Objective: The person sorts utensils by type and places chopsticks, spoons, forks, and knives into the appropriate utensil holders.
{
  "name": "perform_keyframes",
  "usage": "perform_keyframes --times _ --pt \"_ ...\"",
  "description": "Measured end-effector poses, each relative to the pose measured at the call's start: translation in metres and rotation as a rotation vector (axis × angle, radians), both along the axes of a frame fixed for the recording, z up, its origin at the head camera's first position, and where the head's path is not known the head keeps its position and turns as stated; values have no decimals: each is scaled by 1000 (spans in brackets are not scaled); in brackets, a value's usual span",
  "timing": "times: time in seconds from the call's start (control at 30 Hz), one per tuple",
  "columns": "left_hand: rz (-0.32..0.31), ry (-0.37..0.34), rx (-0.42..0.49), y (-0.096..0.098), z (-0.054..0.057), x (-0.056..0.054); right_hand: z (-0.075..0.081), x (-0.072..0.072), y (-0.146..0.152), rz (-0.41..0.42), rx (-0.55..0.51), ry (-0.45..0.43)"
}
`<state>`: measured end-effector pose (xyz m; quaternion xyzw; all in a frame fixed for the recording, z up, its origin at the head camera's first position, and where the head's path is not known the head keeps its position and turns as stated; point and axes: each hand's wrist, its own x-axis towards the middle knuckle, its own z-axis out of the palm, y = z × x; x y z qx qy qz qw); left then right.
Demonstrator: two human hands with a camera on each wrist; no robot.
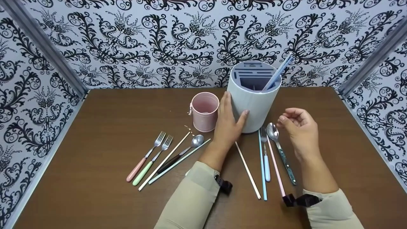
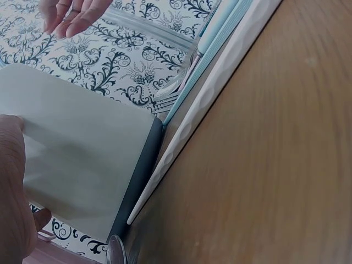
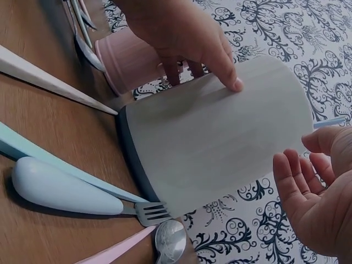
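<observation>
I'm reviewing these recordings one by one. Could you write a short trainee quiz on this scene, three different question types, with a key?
1. Which hand touches the tall off-white cylindrical utensil holder?
A) left
B) right
C) both
D) neither

2. True or false: in the head view, the pink cylindrical cup stands to the left of the holder.

3. How many metal-tined forks lie on the brown wood-grain table?

Key:
1. A: the left hand grips its side; the right hand is apart from it.
2. True.
3. Three: the pink-handled fork, the green-handled fork and the light-blue-handled fork.
</observation>
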<state>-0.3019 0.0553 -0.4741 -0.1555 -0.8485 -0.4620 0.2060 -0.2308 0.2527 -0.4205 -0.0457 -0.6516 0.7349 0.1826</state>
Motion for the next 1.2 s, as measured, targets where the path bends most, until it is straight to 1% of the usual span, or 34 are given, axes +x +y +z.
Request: perform_keyframes --times 0.17,0.33,0.47,0.67,0.83,1.0,1.1,1.2 --pt "2 10 9 -1 1 0 -1 1 3 39 37 10" --pt "3 5 13 -2 1 -1 -2 1 7 73 115 5" --pt "2 5 14 -2 1 -1 -3 2 9 104 199 -25" --pt "1 -2 6 -2 2 0 -5 2 15 125 304 -85" --pt "0 -4 4 -1 2 0 -7 2 19 131 439 -130" --pt "3 10 6 -1 2 0 -9 1 25 150 584 -170" --pt "2 15 7 -1 1 0 -10 2 28 159 671 -208" --pt "0 10 8 -1 1 1 -11 2 33 183 735 -251"
